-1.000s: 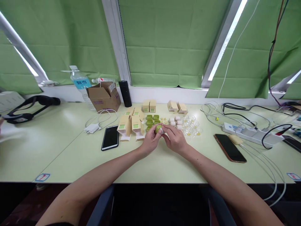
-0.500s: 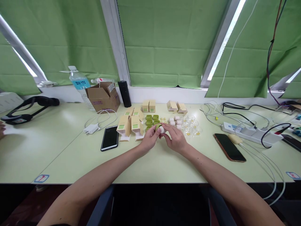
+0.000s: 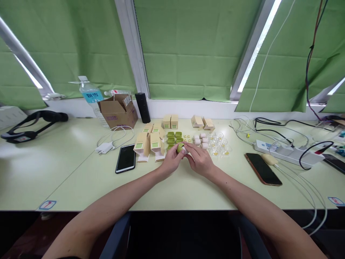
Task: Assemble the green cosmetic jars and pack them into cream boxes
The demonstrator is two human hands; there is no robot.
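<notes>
Just above the table, my left hand point(image 3: 171, 160) is closed round a small green container point(image 3: 180, 147). My right hand point(image 3: 201, 159) meets it from the other side, its fingers on a small whitish rounded piece point(image 3: 185, 150) pressed against the green one. Fingers partly cover both pieces. Behind my hands sit several green containers point(image 3: 170, 134) in rows and tiny yellowish parts point(image 3: 186, 136). Pale pink rounded pieces point(image 3: 197, 141) and clear plastic cups point(image 3: 215, 151) stand to the right. Opened small cardboard boxes point(image 3: 141, 144) are close to my left hand.
A black phone point(image 3: 125, 158) lies left, another phone point(image 3: 263, 169) right. At right are a power strip point(image 3: 289, 152) and tangled cables. A brown carton point(image 3: 118, 112), a large water bottle point(image 3: 91, 94) and a black cylinder point(image 3: 142, 108) stand behind. A black headset point(image 3: 35, 124) lies far left.
The held piece has turned in my fingers, so more green and less white shows. Another person's fingers at the far left edge have gone from view.
</notes>
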